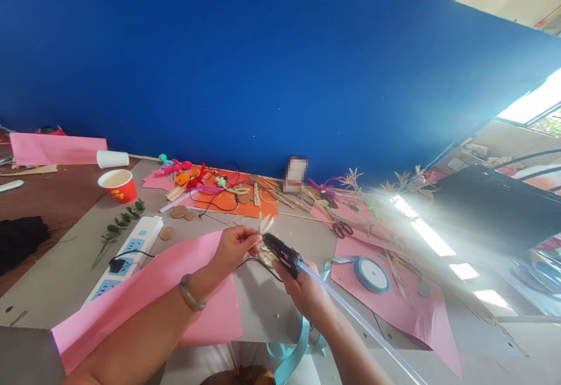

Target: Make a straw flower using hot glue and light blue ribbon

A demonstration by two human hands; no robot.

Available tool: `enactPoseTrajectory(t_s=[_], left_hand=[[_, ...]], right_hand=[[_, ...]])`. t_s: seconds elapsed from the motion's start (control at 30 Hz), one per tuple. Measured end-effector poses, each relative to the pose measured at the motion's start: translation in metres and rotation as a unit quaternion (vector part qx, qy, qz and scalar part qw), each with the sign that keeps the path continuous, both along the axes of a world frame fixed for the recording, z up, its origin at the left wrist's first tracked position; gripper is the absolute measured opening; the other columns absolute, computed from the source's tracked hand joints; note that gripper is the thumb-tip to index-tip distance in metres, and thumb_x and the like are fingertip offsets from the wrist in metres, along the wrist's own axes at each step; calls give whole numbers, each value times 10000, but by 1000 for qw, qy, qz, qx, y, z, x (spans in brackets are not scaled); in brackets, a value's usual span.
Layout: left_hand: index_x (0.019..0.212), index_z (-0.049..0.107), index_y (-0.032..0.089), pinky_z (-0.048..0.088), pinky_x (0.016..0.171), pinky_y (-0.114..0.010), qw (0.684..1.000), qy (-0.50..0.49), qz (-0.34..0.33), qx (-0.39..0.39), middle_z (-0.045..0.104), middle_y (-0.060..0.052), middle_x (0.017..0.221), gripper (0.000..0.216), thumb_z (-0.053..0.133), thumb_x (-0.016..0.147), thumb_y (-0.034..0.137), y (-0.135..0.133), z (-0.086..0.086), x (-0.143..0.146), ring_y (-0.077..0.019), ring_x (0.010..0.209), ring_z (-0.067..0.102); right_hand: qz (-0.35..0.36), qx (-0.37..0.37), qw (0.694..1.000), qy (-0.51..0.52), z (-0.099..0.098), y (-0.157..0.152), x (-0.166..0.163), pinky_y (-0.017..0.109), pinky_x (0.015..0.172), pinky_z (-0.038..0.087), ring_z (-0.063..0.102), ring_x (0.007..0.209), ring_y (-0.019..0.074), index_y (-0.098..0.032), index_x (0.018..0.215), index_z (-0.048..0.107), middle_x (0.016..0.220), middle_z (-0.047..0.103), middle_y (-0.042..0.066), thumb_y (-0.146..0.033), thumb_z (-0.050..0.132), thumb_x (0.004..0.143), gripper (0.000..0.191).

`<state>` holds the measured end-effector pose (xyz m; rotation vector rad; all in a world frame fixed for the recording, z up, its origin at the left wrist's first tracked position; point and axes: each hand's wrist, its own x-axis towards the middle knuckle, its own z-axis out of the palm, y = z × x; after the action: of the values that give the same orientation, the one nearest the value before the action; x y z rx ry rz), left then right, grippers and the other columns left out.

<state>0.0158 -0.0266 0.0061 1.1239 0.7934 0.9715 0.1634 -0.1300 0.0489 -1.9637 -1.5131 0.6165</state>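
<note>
My right hand (310, 296) is wrapped round a black hot glue gun (283, 253), with a long clear glue stick (357, 315) trailing from its back end. The gun's nozzle points left, right by the fingertips of my left hand (234, 248). Those fingers are pinched on a pale, dry, straw-like flower piece (265, 222), whose petals stick up above the nozzle. Whether the nozzle touches it, I cannot tell. Below my left forearm lies a sheet of pink paper (214, 315). Light blue ribbon (299, 347) hangs by the table's front edge.
A white power strip (146, 232) with a black plug stands at the left, beside a leafy green sprig (114, 228) and a red paper cup (118, 186). Scissors (342, 229) and a ribbon roll (371, 274) lie to the right. A blue wall (245, 69) rises behind.
</note>
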Motion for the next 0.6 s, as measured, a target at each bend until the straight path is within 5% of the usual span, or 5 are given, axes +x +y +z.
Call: enactPoseTrajectory(t_s=[0.6], left_hand=[[668, 654, 141, 481, 493, -235, 1000, -4, -4, 2, 601, 4, 481, 258, 731, 674, 387, 0, -3, 0, -107, 431, 542]], right_hand=[[14, -3, 1000, 8, 2, 1, 4, 242, 448, 355, 447, 412, 130, -206, 790, 609, 445, 471, -51, -537, 494, 845, 355]])
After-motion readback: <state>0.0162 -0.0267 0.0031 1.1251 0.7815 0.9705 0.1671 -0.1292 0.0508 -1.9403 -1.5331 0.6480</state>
